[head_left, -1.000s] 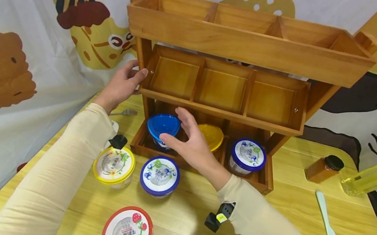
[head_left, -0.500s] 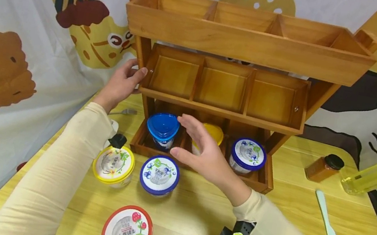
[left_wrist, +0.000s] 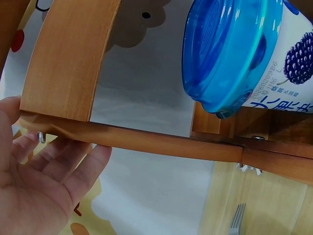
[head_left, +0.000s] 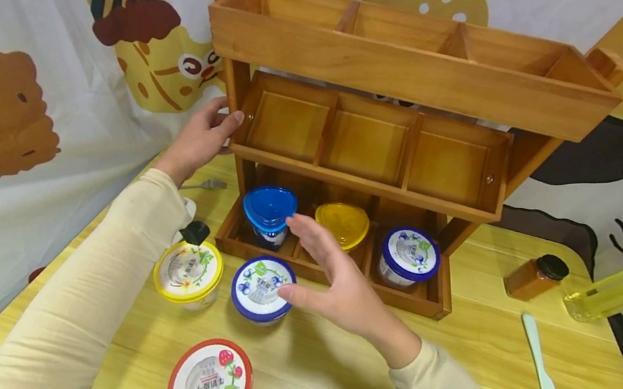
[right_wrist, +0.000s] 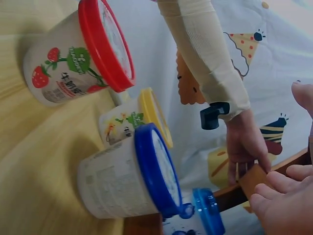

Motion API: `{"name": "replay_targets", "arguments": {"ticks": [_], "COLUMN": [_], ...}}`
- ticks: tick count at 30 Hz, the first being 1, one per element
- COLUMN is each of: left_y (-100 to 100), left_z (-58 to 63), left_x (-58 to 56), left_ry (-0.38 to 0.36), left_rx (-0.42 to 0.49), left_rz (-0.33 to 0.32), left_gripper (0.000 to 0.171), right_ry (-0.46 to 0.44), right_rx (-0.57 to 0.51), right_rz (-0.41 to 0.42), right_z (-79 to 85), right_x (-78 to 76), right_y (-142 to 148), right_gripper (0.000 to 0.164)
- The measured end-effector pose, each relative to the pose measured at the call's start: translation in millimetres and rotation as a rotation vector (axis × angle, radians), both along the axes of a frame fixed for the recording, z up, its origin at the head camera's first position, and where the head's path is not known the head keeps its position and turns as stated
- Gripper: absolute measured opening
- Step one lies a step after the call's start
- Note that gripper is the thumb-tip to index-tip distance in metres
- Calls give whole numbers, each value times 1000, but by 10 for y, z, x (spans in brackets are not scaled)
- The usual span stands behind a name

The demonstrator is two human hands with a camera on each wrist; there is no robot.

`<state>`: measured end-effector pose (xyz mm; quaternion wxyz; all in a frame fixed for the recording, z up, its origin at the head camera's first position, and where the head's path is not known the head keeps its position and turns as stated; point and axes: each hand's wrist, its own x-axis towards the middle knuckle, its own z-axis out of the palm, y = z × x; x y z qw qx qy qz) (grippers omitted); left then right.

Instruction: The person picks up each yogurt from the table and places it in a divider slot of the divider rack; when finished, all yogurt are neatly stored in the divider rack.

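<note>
Left hand (head_left: 200, 139) at left, grip pinching rack (head_left: 410, 74), right hand (head_left: 349, 292) at centre, grip spread, 3 tubs (head_left: 256, 289) lower left

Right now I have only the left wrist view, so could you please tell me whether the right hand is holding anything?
Observer: No, the right hand is holding nothing.
Operator: Thank you. I can see the blue-topped cup; what is beside it, in the middle of the bottom tier of the rack?
Observer: A yellow-topped cup is in that middle compartment.
Operator: And which tub on the table is closest to the head camera, please?
Observer: That is the red-lidded tub.
</note>
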<state>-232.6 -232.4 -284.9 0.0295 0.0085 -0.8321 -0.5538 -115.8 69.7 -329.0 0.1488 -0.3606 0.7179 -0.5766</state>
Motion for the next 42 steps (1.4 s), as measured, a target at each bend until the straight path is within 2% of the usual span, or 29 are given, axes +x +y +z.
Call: {"name": "replay_targets", "arguments": {"ticks": [24,31,42], "left_y": [-7,-11,-8], "left_z": [-4,-20,-5], "left_x": [-6,-14,0], "left_ry": [-1,4,1], "left_rx": [4,-1,6], "left_rz": [3,0,-2], "left_gripper": [72,72,71], "right_ry": [-174,-207,-200], "right_rx": [-72,-65,-60], "right_rz": [-37,-41,-47], "right_z": [-643,-763,-898], "right_x": [81,90,62], "right_y": [79,78,39], "right_gripper": [92,94,96]}}
